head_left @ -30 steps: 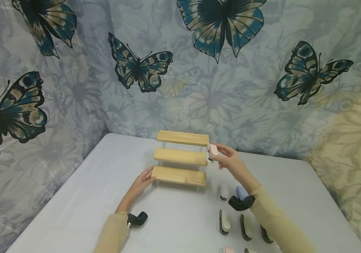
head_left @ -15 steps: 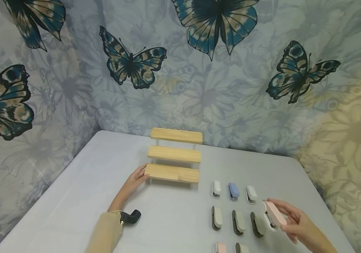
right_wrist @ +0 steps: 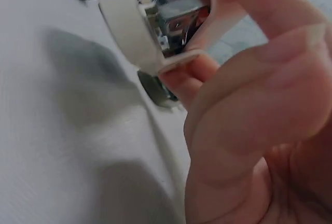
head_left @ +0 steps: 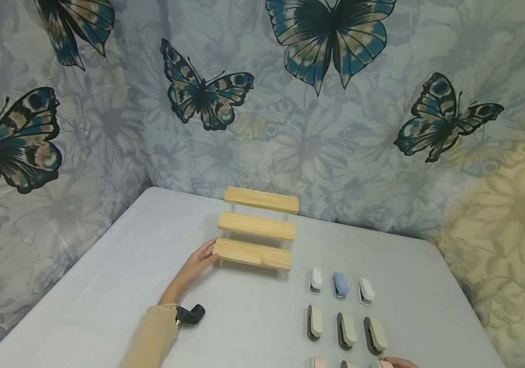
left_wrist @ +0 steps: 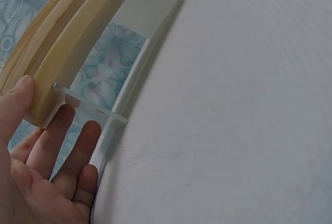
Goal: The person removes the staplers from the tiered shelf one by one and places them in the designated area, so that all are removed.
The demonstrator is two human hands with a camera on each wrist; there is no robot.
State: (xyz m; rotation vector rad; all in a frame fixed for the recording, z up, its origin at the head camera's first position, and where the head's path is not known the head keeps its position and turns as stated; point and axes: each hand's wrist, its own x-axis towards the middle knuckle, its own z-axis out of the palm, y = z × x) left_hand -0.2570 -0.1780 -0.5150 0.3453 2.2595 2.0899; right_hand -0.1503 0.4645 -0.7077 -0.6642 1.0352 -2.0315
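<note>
A three-tier display stand with pale wooden shelves and clear supports stands toward the back of the table. My left hand holds the left end of its lowest shelf. The left wrist view shows the thumb against the wood and the fingers curled beneath, near the clear support. At the bottom edge of the head view, my right hand grips a pink stapler, mostly cut off there. Close up in the right wrist view, the stapler's white base and metal inside show just above the table.
Right of the stand, small staplers lie in rows: a white one, a blue one and another white one. Nearer are several pale staplers with dark bases. A pink one is cut off at the bottom. Patterned cloth hangs behind.
My right hand has carried the pink stapler from beside the stand to the right, then down to the near side of the rows. The left hand has kept its hold on the shelf.
</note>
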